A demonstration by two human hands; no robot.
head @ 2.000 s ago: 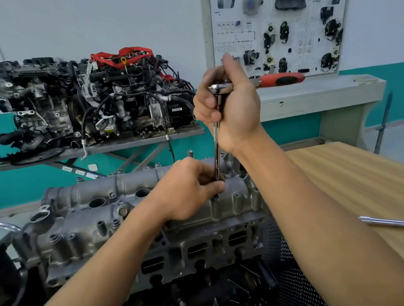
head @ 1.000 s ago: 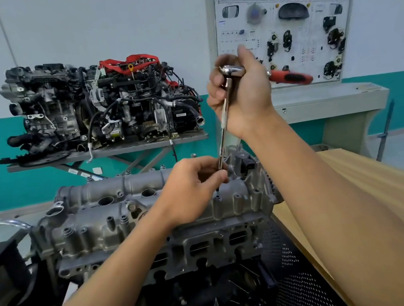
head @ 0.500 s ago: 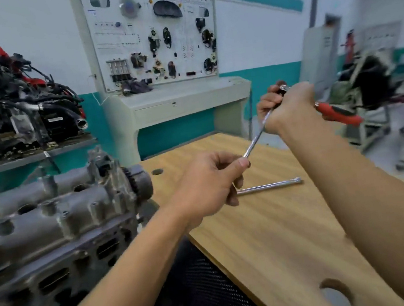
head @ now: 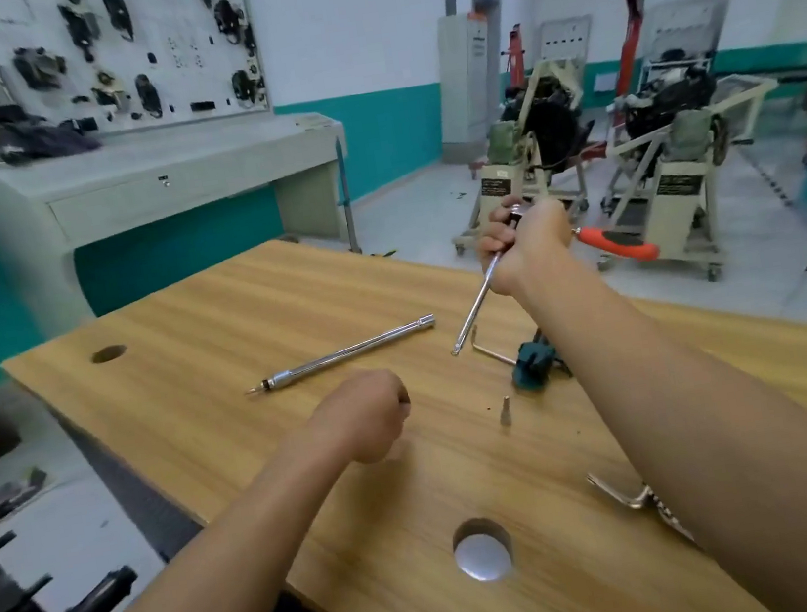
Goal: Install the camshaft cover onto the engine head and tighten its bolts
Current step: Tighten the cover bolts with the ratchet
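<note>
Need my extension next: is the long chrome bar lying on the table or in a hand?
Lying flat: the long chrome bar rests on the wooden table, with nothing gripping it.

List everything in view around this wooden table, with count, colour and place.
table: one, light wood, two round holes, centre
long bar: one, chrome, lying mid-table
hex key: one, silver, beside teal object
teal object: one, teal, beside right forearm
bit: one, grey, near teal object
metal tool: one, silver, near right edge, partly hidden
display board: one, white, back left
engine stands: two, beige, back right
ratchet: one, red handle, in right hand
left hand: one, fisted, above table
right hand: one, gripping ratchet
</note>
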